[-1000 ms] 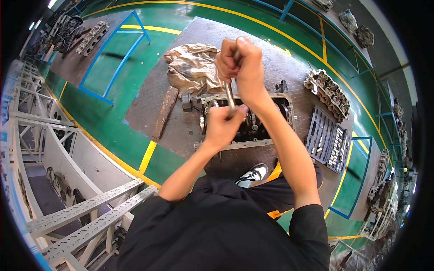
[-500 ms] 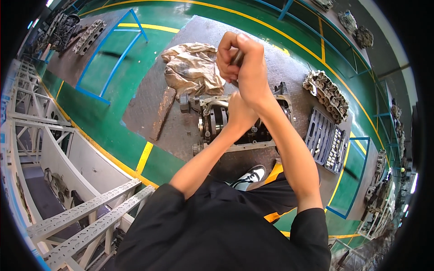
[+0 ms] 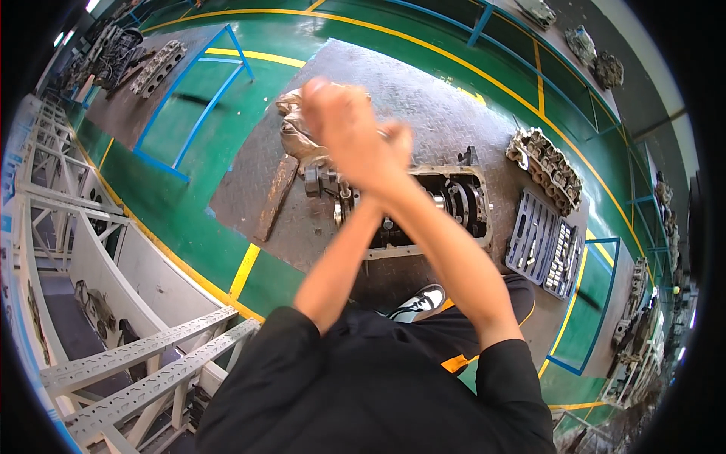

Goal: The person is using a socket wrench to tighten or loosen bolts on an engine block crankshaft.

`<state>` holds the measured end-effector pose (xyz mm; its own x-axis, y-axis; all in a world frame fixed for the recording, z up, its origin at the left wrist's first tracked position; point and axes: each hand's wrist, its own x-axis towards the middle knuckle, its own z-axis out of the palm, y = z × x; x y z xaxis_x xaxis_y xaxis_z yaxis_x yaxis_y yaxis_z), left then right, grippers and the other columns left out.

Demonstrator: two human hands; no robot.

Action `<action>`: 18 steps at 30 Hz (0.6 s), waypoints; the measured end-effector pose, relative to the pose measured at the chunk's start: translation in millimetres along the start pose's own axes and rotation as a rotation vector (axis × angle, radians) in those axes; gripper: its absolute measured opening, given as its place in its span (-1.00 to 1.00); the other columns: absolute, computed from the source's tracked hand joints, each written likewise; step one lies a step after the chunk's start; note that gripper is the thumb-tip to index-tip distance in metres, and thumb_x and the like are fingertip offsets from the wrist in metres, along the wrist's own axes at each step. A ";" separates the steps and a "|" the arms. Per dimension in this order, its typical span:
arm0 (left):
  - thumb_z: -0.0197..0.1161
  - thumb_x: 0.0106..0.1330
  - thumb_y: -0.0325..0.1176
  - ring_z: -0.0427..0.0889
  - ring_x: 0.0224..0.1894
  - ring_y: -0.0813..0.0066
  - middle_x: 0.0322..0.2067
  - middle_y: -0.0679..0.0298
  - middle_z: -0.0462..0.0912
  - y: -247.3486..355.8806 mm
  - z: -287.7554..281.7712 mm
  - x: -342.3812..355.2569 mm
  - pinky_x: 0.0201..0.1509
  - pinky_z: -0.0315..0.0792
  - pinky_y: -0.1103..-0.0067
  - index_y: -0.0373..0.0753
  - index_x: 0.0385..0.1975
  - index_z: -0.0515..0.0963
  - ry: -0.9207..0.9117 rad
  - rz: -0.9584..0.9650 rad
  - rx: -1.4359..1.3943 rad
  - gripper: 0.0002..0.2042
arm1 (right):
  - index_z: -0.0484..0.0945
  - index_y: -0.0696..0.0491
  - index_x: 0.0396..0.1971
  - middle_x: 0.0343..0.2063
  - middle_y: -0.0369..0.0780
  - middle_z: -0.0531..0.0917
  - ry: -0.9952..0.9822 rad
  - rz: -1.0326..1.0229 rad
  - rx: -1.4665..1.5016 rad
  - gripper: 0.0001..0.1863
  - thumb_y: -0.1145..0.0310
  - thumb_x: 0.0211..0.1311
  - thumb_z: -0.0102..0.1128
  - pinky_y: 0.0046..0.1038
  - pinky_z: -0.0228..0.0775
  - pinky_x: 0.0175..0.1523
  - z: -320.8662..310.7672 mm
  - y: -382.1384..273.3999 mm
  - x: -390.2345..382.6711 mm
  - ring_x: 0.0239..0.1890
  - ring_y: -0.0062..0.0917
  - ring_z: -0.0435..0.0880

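An engine block (image 3: 473,204) lies on the metal-topped table, its open side up and crank journals showing. Above its left part my forearms cross, the right over the left. My right hand (image 3: 340,132), smeared by motion, is closed in a fist; the dark rod-like tool handle seen in it half a second earlier is hidden now. Mostly behind my right wrist, my left hand (image 3: 399,140) shows only a few curled, blurred fingers; what they hold is covered. A crumpled beige cloth (image 3: 296,136) lies just beyond and left of my fists.
A rusty flat bar (image 3: 277,198) lies left of the block. To the right are a cylinder head (image 3: 546,170) and an open socket set case (image 3: 543,242). Blue rails (image 3: 204,106) stand around the table, and a white metal frame (image 3: 144,363) is at lower left.
My right fist has swung left and a little nearer, from above the block's middle toward the cloth. My left hand has shifted farther away, behind the right wrist. The view has tilted slightly.
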<state>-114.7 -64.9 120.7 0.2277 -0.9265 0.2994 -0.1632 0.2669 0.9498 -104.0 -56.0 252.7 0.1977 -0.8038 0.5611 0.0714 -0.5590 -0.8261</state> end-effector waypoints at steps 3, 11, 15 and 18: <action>0.29 0.17 -0.44 0.31 -0.61 0.66 -0.70 0.46 0.42 19.6 -30.5 -46.6 -0.50 0.24 0.60 -0.27 -0.70 0.45 -0.228 -0.031 -0.140 -0.77 | 0.29 0.11 -0.68 -0.79 -0.33 0.23 0.022 0.208 0.102 -0.52 0.15 0.44 -0.25 -0.51 0.06 -0.55 -56.3 5.6 14.3 -0.68 -0.65 0.21; 0.25 0.22 -0.40 0.40 -0.26 0.76 -0.17 0.21 0.51 47.3 -15.5 8.3 -0.44 0.29 0.61 -0.22 -0.18 0.45 0.465 0.261 0.726 -0.79 | 0.43 0.12 -0.44 -0.52 -0.28 0.45 0.292 -0.043 -0.139 -0.68 0.22 0.45 -0.11 -0.35 0.28 -0.24 19.1 51.8 -32.7 -0.45 -0.47 0.39; 0.33 0.20 -0.42 0.22 -0.69 0.73 -0.83 0.51 0.24 37.8 -72.8 -42.9 -0.61 0.11 0.62 -0.34 -0.76 0.48 -0.439 -0.003 -0.037 -0.70 | 0.25 0.08 -0.68 -0.77 -0.38 0.20 -0.106 0.278 0.351 -0.53 0.14 0.42 -0.30 -0.52 0.00 -0.56 -55.2 -6.4 0.8 -0.69 -0.67 0.13; 0.34 0.19 -0.47 0.20 -0.63 0.81 -0.75 0.58 0.29 36.1 -119.8 -21.5 -0.61 0.04 0.65 -0.29 -0.79 0.46 -0.141 -0.087 -0.179 -0.69 | 0.22 0.08 -0.70 -0.76 -0.37 0.20 -0.024 0.234 0.253 -0.51 0.10 0.41 -0.26 -0.51 -0.01 -0.53 -50.2 -16.2 -12.1 -0.66 -0.68 0.14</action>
<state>-10.5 -3.6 159.5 0.0952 -0.9727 0.2117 0.0264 0.2151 0.9762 -156.6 -47.5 262.0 0.2599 -0.8975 0.3563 0.2607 -0.2900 -0.9208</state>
